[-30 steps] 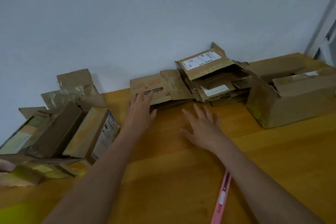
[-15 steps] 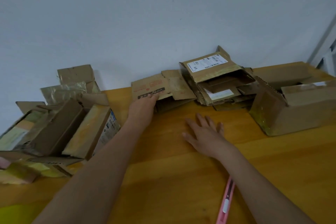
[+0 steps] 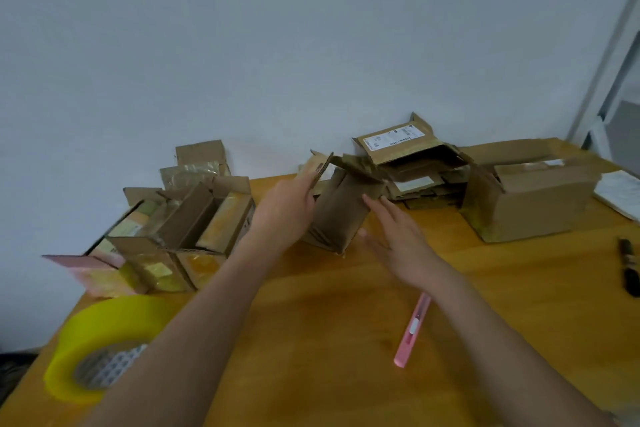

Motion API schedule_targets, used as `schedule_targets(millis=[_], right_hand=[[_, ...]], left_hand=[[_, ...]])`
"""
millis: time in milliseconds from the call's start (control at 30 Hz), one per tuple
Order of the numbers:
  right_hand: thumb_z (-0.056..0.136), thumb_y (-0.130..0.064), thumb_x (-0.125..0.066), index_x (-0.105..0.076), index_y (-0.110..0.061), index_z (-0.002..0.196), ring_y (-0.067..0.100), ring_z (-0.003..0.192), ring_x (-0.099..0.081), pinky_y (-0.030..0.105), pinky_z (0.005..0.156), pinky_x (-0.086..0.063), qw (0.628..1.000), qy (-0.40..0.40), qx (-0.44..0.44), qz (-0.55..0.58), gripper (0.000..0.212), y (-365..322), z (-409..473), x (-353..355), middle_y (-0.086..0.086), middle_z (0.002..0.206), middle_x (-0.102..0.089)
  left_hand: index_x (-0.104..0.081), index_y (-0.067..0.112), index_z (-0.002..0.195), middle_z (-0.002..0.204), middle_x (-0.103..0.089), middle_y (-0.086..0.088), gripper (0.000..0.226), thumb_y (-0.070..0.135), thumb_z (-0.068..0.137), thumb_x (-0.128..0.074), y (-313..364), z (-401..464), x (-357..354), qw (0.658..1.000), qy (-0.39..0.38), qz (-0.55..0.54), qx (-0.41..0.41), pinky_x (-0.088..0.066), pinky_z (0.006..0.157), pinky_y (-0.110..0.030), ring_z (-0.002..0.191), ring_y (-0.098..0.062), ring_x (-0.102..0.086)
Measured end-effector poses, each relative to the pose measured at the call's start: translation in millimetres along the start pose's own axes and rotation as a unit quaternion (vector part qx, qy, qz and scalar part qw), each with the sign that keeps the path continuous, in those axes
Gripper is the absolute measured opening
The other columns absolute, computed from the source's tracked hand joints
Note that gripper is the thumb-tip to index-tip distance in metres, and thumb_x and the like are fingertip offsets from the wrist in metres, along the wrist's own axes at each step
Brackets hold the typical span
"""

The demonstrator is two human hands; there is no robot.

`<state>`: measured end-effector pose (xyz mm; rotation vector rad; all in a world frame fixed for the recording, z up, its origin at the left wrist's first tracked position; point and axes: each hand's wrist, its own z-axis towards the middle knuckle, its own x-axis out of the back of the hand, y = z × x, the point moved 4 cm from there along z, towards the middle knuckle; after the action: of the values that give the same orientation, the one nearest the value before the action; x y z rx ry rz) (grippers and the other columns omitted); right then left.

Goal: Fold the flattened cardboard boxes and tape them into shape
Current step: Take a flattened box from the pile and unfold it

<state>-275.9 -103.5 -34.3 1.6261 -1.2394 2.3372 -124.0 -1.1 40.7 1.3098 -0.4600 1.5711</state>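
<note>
1. Grip: left hand (image 3: 294,201) pinching the top flap of a flattened box (image 3: 341,211); right hand (image 3: 398,236) spread, just beside its lower edge.
2. Box: raised on end above the worktop (image 3: 346,340), before the flat stack (image 3: 415,170).
3. Step, judged: opening into shape; next, squaring the walls.
4. Tape roll (image 3: 100,343): near left, untouched.

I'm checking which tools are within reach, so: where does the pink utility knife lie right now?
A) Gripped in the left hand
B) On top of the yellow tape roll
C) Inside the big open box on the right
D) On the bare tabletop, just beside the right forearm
D: the pink utility knife lies flat on the wooden table beside the right forearm, apart from the yellow tape roll, with neither hand on it.
</note>
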Motion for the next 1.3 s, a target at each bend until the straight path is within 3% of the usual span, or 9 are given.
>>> schedule_targets(millis=[233,333,433,633,767,867,1000,1100,1300], right_hand=[[0.101,-0.052,-0.026,-0.037,-0.023,0.148,0.006,0.136,-0.034,0.021,0.104,-0.025,0.993,0.068,0.060,0.077,0.056,-47,-39,51,-0.004,0.153,-0.039],[0.100,-0.053,-0.025,-0.063,-0.026,0.122,-0.001,0.112,-0.050,0.018,0.091,-0.037,0.980,0.107,0.092,0.143,0.052,-64,-50,74,-0.009,0.125,-0.059],[0.096,-0.056,-0.030,-0.067,-0.032,0.103,-0.004,0.112,-0.045,0.015,0.093,-0.035,0.974,0.123,0.125,0.144,0.045,-70,-53,80,-0.016,0.111,-0.050],[0.084,-0.065,-0.053,-0.055,-0.040,0.104,0.003,0.138,-0.026,0.034,0.109,-0.028,0.972,-0.031,0.123,0.199,0.033,-54,-48,49,-0.017,0.141,-0.034],[0.091,-0.031,-0.066,-0.052,-0.042,0.106,-0.005,0.118,-0.041,0.012,0.094,-0.036,0.975,0.031,0.118,0.186,0.024,-48,-41,46,-0.014,0.124,-0.041],[0.091,-0.024,-0.066,-0.050,-0.044,0.110,-0.012,0.112,-0.042,0.016,0.093,-0.040,0.968,0.092,0.106,0.209,0.032,-40,-38,44,-0.025,0.120,-0.045],[0.091,-0.025,-0.067,-0.038,-0.048,0.131,-0.013,0.110,-0.048,0.019,0.092,-0.046,0.950,0.137,0.086,0.268,0.055,-35,-36,33,-0.023,0.124,-0.049],[0.091,-0.031,-0.065,-0.046,-0.046,0.126,-0.012,0.111,-0.050,0.027,0.096,-0.050,0.949,0.140,0.083,0.270,0.042,-36,-35,24,-0.026,0.121,-0.052],[0.091,-0.048,-0.056,-0.066,-0.027,0.108,0.009,0.116,-0.057,0.042,0.098,-0.050,0.938,0.091,0.142,0.302,0.029,-39,-40,19,-0.016,0.115,-0.062]], left_hand=[[-0.057,0.018,0.083,0.076,-0.061,-0.002,0.021,0.016,0.101,-0.047,9,-44,55,0.993,0.013,-0.101,0.062,-0.038,0.054,-0.020,0.065,-0.013,-0.055],[-0.068,0.014,0.095,0.083,-0.067,-0.005,0.019,0.019,0.101,-0.050,5,-50,80,0.990,0.049,-0.110,0.073,-0.044,0.060,-0.025,0.069,-0.016,-0.056],[-0.070,0.012,0.114,0.092,-0.069,-0.007,0.024,0.021,0.100,-0.053,0,-51,90,0.987,0.047,-0.128,0.086,-0.053,0.076,-0.034,0.076,-0.016,-0.058],[-0.071,0.016,0.118,0.108,-0.069,-0.001,0.025,0.025,0.096,-0.060,-31,-55,59,0.958,-0.030,-0.236,0.157,-0.045,0.078,-0.027,0.093,-0.014,-0.060],[-0.070,0.013,0.110,0.095,-0.069,0.002,0.028,0.033,0.100,-0.053,-41,-75,72,0.926,0.246,-0.229,0.175,-0.047,0.068,-0.017,0.071,0.000,-0.054],[-0.062,0.006,0.084,0.077,-0.057,-0.001,0.022,0.017,0.099,-0.049,-21,-116,77,0.880,0.444,-0.166,-0.024,-0.038,0.062,-0.009,0.066,-0.006,-0.044],[-0.065,0.006,0.107,0.102,-0.060,0.006,0.051,0.050,0.099,-0.042,-11,-138,25,0.934,0.289,-0.189,-0.091,-0.046,0.079,-0.013,0.092,0.001,-0.053],[-0.054,0.021,0.124,0.113,-0.049,0.024,0.048,0.055,0.090,-0.051,-19,-136,9,0.945,0.244,-0.213,-0.045,-0.038,0.092,-0.002,0.107,0.008,-0.045],[-0.055,0.038,0.090,0.090,-0.054,0.032,0.003,0.041,0.090,-0.055,-29,-124,8,0.934,0.243,-0.257,-0.051,-0.049,0.073,-0.014,0.089,0.005,-0.055]])
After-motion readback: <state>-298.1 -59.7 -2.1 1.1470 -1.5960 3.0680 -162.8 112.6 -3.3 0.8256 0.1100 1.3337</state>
